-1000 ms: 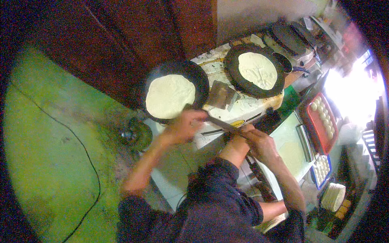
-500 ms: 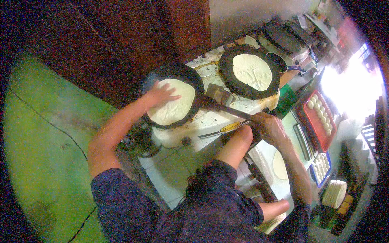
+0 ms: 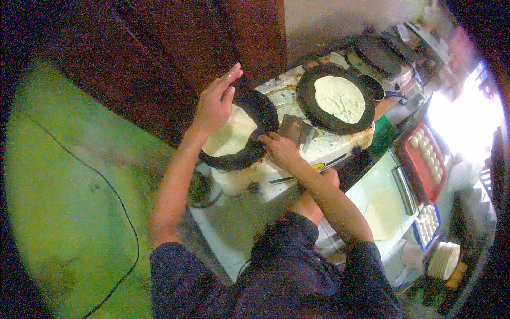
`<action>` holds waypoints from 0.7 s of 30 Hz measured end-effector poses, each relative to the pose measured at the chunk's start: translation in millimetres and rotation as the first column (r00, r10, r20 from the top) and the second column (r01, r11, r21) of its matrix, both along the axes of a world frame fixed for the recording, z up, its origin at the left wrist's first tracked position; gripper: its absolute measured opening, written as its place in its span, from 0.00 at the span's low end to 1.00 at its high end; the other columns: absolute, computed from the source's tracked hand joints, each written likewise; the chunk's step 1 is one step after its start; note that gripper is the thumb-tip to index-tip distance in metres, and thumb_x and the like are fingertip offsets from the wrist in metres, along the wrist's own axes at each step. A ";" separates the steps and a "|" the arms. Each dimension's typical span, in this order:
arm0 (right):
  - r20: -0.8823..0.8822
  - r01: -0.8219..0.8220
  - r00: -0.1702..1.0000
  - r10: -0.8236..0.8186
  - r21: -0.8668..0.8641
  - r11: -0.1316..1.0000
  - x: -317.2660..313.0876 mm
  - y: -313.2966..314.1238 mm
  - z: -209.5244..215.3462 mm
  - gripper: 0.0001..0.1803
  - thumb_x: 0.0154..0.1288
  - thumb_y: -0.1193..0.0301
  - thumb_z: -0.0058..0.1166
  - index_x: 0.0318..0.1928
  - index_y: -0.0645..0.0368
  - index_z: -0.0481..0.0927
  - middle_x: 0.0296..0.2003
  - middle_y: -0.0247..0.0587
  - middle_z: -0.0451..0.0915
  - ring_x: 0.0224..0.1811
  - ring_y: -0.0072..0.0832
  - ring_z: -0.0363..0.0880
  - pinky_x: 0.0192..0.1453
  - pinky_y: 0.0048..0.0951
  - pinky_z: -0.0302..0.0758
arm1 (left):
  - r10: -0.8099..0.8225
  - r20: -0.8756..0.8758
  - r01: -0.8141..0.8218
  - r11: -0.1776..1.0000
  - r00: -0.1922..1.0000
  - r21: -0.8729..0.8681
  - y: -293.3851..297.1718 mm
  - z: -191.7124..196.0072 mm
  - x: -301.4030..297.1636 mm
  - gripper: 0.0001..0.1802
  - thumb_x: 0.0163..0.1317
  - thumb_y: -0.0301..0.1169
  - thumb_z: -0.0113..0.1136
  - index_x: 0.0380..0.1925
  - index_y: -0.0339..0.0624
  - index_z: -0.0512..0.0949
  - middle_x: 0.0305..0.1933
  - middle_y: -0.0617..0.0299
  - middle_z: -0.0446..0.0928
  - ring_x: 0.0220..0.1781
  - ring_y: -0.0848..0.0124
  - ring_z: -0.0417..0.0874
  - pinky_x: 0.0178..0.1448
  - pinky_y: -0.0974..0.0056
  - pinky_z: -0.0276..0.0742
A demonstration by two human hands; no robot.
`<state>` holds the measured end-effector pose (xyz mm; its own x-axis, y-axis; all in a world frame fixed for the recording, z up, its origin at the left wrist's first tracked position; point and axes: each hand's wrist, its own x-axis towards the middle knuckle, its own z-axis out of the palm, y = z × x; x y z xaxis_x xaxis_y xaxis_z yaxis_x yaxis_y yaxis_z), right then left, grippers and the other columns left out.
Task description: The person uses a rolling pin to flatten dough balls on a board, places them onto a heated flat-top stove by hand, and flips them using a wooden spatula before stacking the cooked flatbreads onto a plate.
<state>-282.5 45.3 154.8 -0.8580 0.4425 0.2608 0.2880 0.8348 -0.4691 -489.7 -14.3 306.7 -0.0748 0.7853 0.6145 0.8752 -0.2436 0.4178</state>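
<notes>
A pale round flatbread [image 3: 228, 137] lies in the dark pan [image 3: 267, 113] on the left burner of the white stove [image 3: 236, 182]. My left hand [image 3: 217, 103] is raised above the pan's left side, fingers stretched out and holding nothing. At the flatbread's right edge, my right hand [image 3: 279, 149] has its fingertips closed, pinching the rim of the dough; the exact grip is small and partly hidden. A second flatbread [image 3: 340, 99] with a wrinkled surface lies on the dark griddle [image 3: 313, 114] to the right.
A flattened dough round [image 3: 383, 212] lies on the pale board [image 3: 366, 199] beside a metal rolling pin [image 3: 405, 190]. Dough balls fill a red tray [image 3: 426, 165] and a blue tray [image 3: 427, 226]. A stack of flatbreads [image 3: 443, 260] stands lower right. A cable [image 3: 119, 196] crosses the floor.
My left hand has lifted off the flatbread. My right hand has let go of a dark handle and moved left to the flatbread's edge. The view has shifted slightly.
</notes>
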 end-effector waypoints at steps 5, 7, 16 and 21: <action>0.151 0.281 0.948 -0.280 0.016 0.960 93.2 -38.7 41.5 0.24 0.70 0.62 0.46 0.66 0.33 0.68 0.35 0.45 0.78 0.31 0.46 0.77 0.35 0.51 0.75 | -0.083 0.455 0.049 0.995 0.886 0.086 -10.0 -0.7 54.8 0.25 0.69 0.22 0.49 0.66 0.38 0.66 0.60 0.53 0.78 0.61 0.64 0.79 0.66 0.59 0.71; 0.152 0.436 0.891 -0.428 -0.020 0.900 174.6 -56.8 35.9 0.26 0.70 0.64 0.46 0.68 0.34 0.67 0.33 0.46 0.78 0.30 0.44 0.76 0.36 0.49 0.74 | -0.187 0.681 0.159 0.982 0.708 0.104 1.8 -26.4 102.0 0.24 0.70 0.22 0.49 0.66 0.36 0.65 0.56 0.52 0.79 0.58 0.67 0.80 0.64 0.61 0.72; 0.042 0.989 0.073 -0.996 -0.134 0.067 500.2 -310.9 71.2 0.26 0.67 0.78 0.44 0.66 0.53 0.72 0.44 0.54 0.81 0.43 0.44 0.79 0.52 0.42 0.75 | -0.203 0.928 0.891 0.401 0.313 -0.213 -6.5 -162.8 451.9 0.22 0.67 0.21 0.52 0.61 0.35 0.69 0.48 0.52 0.82 0.51 0.66 0.83 0.56 0.64 0.78; 0.153 0.922 -0.377 -0.913 -0.034 -0.386 554.0 -467.6 64.6 0.24 0.70 0.73 0.46 0.66 0.52 0.73 0.53 0.53 0.81 0.47 0.42 0.81 0.53 0.36 0.75 | 0.197 0.955 0.947 -0.274 0.224 -0.166 -114.1 -204.4 630.3 0.22 0.70 0.38 0.56 0.61 0.44 0.68 0.55 0.51 0.78 0.54 0.61 0.82 0.52 0.59 0.80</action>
